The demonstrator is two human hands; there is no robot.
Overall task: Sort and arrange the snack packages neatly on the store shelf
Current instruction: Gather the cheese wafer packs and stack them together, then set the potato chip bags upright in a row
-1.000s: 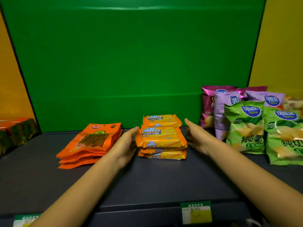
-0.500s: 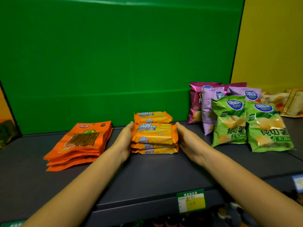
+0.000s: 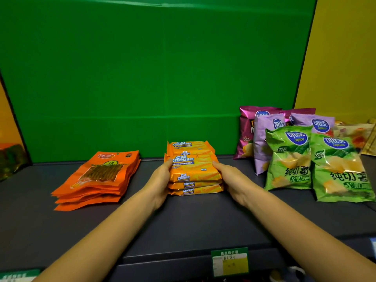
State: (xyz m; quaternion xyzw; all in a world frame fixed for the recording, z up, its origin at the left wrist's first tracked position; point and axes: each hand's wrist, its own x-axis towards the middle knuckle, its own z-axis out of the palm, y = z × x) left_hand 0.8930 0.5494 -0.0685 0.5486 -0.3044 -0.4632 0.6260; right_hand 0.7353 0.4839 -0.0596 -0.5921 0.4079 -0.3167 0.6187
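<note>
A stack of orange Cal Cheese wafer packs (image 3: 194,169) lies in the middle of the dark shelf (image 3: 183,220), with a second pile (image 3: 189,146) right behind it. My left hand (image 3: 160,182) holds the front stack's left side, thumb on the top pack's edge. My right hand (image 3: 234,180) holds its right side the same way. The fingers of both hands are hidden behind the stack. A pile of flat orange pouches (image 3: 99,178) lies to the left.
Two green chip bags (image 3: 289,159) (image 3: 341,167) stand at the right, with purple bags (image 3: 264,143) and a magenta bag (image 3: 246,131) behind them. More packets (image 3: 358,135) lie at far right, dark packs (image 3: 10,159) at far left. A price tag (image 3: 230,261) hangs on the shelf's front edge.
Both hands closed in from either side of the Cal Cheese stack and now clasp it. The camera view shifted slightly to the right.
</note>
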